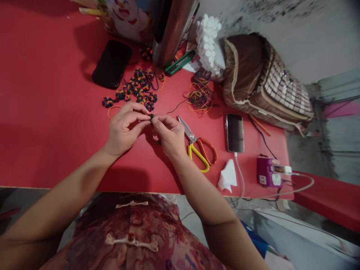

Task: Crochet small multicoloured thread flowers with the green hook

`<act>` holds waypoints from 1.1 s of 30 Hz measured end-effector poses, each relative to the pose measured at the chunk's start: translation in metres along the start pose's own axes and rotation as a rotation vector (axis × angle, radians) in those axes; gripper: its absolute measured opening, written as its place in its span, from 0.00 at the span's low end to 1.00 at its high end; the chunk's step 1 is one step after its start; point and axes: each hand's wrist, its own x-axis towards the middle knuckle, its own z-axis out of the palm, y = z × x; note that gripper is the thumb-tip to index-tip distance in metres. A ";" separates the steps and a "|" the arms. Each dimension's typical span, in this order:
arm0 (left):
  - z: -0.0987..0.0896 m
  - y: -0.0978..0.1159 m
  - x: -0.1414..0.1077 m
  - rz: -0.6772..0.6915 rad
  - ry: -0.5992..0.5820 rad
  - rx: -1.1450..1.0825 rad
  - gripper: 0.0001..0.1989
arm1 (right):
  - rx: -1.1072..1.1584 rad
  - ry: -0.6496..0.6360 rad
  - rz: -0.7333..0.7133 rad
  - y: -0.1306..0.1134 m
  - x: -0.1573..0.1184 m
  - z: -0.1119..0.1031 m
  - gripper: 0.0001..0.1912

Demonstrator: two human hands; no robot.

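Between the fingertips of both hands sits a small dark knot of cord [152, 116]. My left hand [125, 125] pinches it from the left, and my right hand [168, 133] pinches it from the right. Just beyond my left fingers lies a cluster of knotted cord pieces [142, 85] in dark green, purple and orange. A loose tangle of multicoloured cord [199, 95] rests farther right, with one strand running toward my hands. Scissors [193, 139] with one yellow and one red handle lie beside my right hand, their blades slightly apart.
A black phone [111, 64] lies at the back left. Behind the cord stand a metal flask [171, 37] and a green utility knife [180, 63]. To the right are a brown fabric bag [247, 71], a charging phone [234, 133], crumpled tissue [228, 175] and a purple adapter [267, 172].
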 end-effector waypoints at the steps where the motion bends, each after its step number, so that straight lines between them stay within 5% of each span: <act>1: 0.000 0.000 0.000 0.015 0.004 0.015 0.03 | -0.005 -0.009 -0.002 0.000 0.000 0.000 0.15; 7: 0.001 0.002 0.003 -0.046 -0.019 -0.018 0.06 | -0.103 -0.070 -0.029 0.002 0.000 -0.001 0.17; 23: 0.001 -0.002 0.002 -0.230 -0.152 -0.153 0.10 | -0.483 -0.089 -0.566 0.014 -0.001 -0.008 0.15; 29: 0.003 -0.004 0.002 -0.231 -0.159 -0.234 0.06 | -0.370 -0.117 -0.389 0.014 0.001 -0.010 0.11; 33: 0.001 -0.004 0.003 -0.395 -0.091 -0.376 0.11 | -0.409 -0.060 -0.383 0.008 0.003 -0.016 0.11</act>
